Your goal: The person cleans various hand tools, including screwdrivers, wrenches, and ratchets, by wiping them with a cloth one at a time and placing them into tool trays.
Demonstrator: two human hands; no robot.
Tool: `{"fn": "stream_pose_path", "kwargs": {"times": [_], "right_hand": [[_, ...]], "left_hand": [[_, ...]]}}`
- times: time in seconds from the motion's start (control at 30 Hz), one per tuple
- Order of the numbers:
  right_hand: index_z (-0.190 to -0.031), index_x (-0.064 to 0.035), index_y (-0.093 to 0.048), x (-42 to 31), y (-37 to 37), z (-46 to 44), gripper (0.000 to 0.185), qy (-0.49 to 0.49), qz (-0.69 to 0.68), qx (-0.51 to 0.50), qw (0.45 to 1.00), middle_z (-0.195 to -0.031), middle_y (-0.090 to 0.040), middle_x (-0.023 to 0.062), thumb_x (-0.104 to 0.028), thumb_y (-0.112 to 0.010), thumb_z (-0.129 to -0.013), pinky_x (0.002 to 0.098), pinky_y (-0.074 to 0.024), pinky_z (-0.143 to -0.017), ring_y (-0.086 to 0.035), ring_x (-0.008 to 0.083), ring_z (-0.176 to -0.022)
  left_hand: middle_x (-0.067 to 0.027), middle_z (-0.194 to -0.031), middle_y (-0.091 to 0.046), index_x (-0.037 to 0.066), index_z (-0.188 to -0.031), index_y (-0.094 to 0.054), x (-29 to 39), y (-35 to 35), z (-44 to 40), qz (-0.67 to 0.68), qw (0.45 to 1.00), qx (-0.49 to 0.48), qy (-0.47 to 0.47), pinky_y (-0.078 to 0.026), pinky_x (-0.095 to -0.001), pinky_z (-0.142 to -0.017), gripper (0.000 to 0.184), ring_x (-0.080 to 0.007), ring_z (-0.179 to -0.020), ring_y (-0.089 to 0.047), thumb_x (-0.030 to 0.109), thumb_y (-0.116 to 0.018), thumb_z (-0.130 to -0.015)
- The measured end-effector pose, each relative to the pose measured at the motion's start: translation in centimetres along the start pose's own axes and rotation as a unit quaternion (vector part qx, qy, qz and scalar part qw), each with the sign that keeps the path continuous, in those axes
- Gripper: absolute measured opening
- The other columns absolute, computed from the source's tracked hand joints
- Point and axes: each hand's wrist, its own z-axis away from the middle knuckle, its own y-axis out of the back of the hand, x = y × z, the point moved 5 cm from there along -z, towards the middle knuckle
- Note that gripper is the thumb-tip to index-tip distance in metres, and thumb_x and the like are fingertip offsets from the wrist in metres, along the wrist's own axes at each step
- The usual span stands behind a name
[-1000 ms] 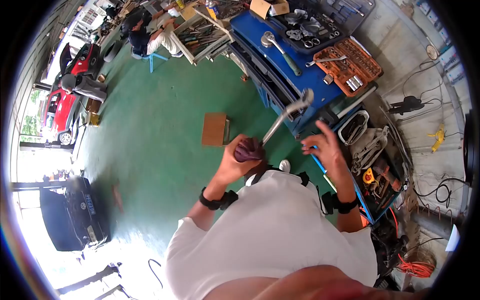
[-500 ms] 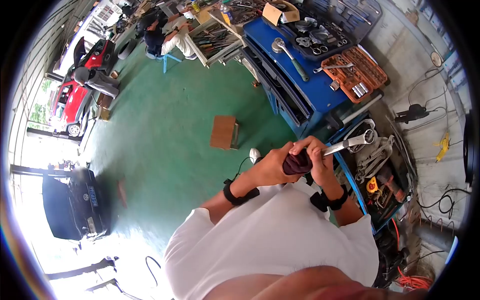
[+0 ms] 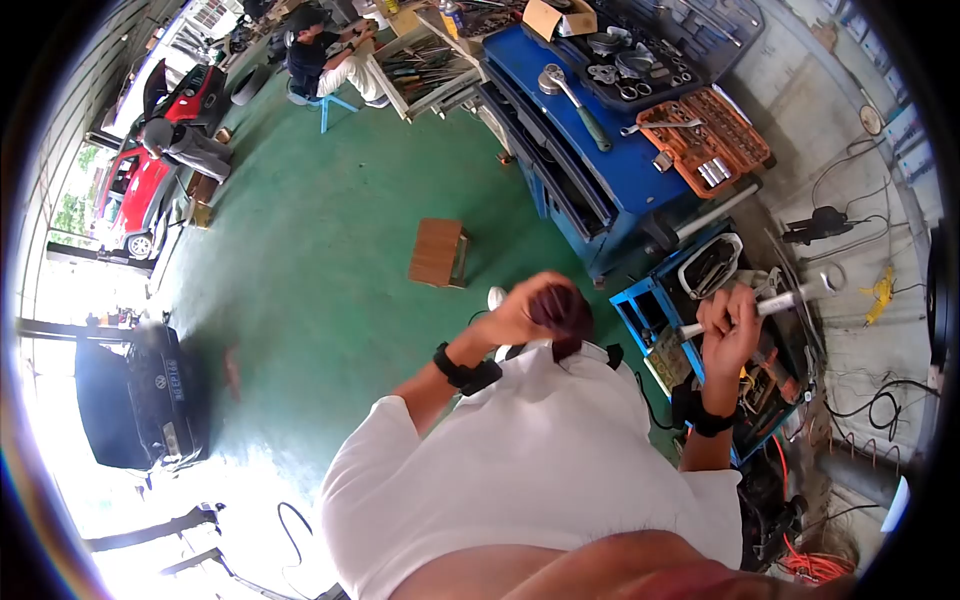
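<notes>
My left hand [image 3: 522, 308] is closed around a dark red cloth [image 3: 563, 312] in front of my shirt, and a corner of the cloth hangs down. Out to the right, my right hand [image 3: 730, 328] grips a ring-ended wrench [image 3: 780, 303] by its shaft. The wrench's ring end points right and is slightly blurred. Below and around the right hand sits an open blue tool cart [image 3: 632, 297] holding assorted tools. A white container [image 3: 738, 245] with tools lies just above that hand.
A blue cabinet [image 3: 640, 190] carries a ratchet [image 3: 575, 105] and an orange socket case [image 3: 745, 120]. A wooden stool [image 3: 435, 250] stands on the green floor [image 3: 330, 240]. Two people [image 3: 330, 65] work farther off, one near a red car [image 3: 130, 200]. Cables hang along the right wall.
My hands have moved apart. The right hand carried the wrench away to the right, out of the cloth, while the left hand kept the cloth and shifted slightly left.
</notes>
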Motion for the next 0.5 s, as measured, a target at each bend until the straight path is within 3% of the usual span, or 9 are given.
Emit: {"fn": "stream_pose_path", "kwargs": {"times": [0.03,0.1,0.17,0.23,0.27,0.33,0.43,0.47,0.5], "right_hand": [[-0.066,-0.0127,-0.032,0.3,0.6,0.1,0.043,-0.016,0.085,0.016,0.996,-0.057,-0.030,-0.0028,-0.028,-0.039,-0.105,0.0262,-0.0247,-0.048,-0.032,0.0084,-0.046],[-0.067,-0.0122,-0.038,1.9,0.9,0.9,0.037,-0.053,0.196,0.068,0.977,-0.055,-0.031,-0.0066,-0.019,-0.052,-0.101,0.0257,-0.0196,-0.047,-0.030,0.0050,-0.047],[-0.068,-0.0113,-0.045,4.2,-0.9,1.4,0.031,-0.107,0.246,0.045,0.962,-0.055,-0.034,-0.0059,-0.013,-0.056,-0.097,0.0260,-0.0208,-0.044,-0.032,0.0050,-0.046],[-0.061,-0.0059,-0.046,5.5,-3.7,0.3,0.040,-0.099,0.354,-0.090,0.926,-0.053,-0.036,-0.0038,-0.021,-0.060,-0.096,0.0286,-0.0228,-0.046,-0.030,0.0046,-0.051],[-0.061,-0.0059,-0.046,6.0,-4.6,-0.2,0.040,-0.099,0.354,-0.089,0.926,-0.053,-0.036,-0.0038,-0.021,-0.060,-0.096,0.0286,-0.0228,-0.046,-0.030,0.0046,-0.051],[-0.064,0.0008,-0.049,7.3,-7.1,-1.0,0.039,-0.090,0.419,-0.172,0.887,-0.052,-0.037,0.0010,-0.022,-0.063,-0.092,0.0307,-0.0275,-0.046,-0.033,0.0064,-0.053],[-0.068,0.0047,-0.049,9.2,-8.7,-1.2,0.035,-0.163,0.396,-0.211,0.879,-0.051,-0.040,0.0060,-0.020,-0.065,-0.088,0.0323,-0.0318,-0.047,-0.039,0.0074,-0.053],[-0.074,0.0057,-0.055,9.4,-9.0,-1.2,0.030,-0.173,0.432,-0.251,0.849,-0.055,-0.050,0.0136,-0.019,-0.065,-0.087,0.0356,-0.0381,-0.050,-0.045,0.0181,-0.050],[-0.074,0.0057,-0.055,9.5,-9.2,-1.3,0.030,-0.174,0.432,-0.255,0.847,-0.055,-0.050,0.0136,-0.019,-0.065,-0.087,0.0356,-0.0381,-0.050,-0.045,0.0181,-0.050]], "left_hand": [[-0.0092,-0.122,-0.060,0.006,-0.123,-0.051,0.4,1.2,0.0,0.001,0.994,0.095,-0.051,-0.048,-0.0339,-0.094,0.061,-0.0174,-0.109,-0.057,-0.002,-0.080,-0.071],[-0.0118,-0.124,-0.059,0.006,-0.126,-0.047,1.4,1.7,-0.4,0.087,0.989,0.101,-0.059,-0.047,-0.0356,-0.096,0.064,-0.0202,-0.111,-0.058,0.002,-0.081,-0.072],[-0.0143,-0.126,-0.058,0.007,-0.129,-0.044,2.8,1.9,-1.3,0.169,0.977,0.109,-0.066,-0.047,-0.0373,-0.097,0.067,-0.0229,-0.113,-0.058,0.006,-0.081,-0.073],[-0.0184,-0.129,-0.056,0.006,-0.133,-0.038,3.4,2.0,-2.1,0.303,0.943,0.121,-0.067,-0.046,-0.0407,-0.101,0.073,-0.0276,-0.118,-0.056,0.015,-0.081,-0.075],[-0.0184,-0.129,-0.056,0.006,-0.133,-0.038,3.7,1.9,-2.6,0.303,0.943,0.121,-0.067,-0.046,-0.0407,-0.101,0.073,-0.0276,-0.118,-0.056,0.015,-0.081,-0.075],[-0.0252,-0.132,-0.051,0.006,-0.140,-0.033,4.3,2.0,-3.4,0.427,0.887,0.148,-0.096,-0.045,-0.0483,-0.104,0.087,-0.0344,-0.123,-0.053,0.026,-0.082,-0.071],[-0.0250,-0.131,-0.052,0.006,-0.141,-0.032,6.4,1.1,-3.6,0.307,0.940,0.074,-0.130,-0.045,-0.0469,-0.104,0.089,-0.0340,-0.121,-0.055,0.027,-0.082,-0.071],[-0.0238,-0.129,-0.054,0.006,-0.142,-0.032,6.4,1.1,-3.3,0.282,0.950,0.066,-0.118,-0.046,-0.0460,-0.103,0.088,-0.0327,-0.121,-0.055,0.024,-0.082,-0.072],[-0.0226,-0.128,-0.055,0.005,-0.142,-0.033,6.3,1.1,-3.1,0.258,0.959,0.058,-0.106,-0.046,-0.0450,-0.101,0.087,-0.0315,-0.120,-0.056,0.021,-0.083,-0.072]]}}
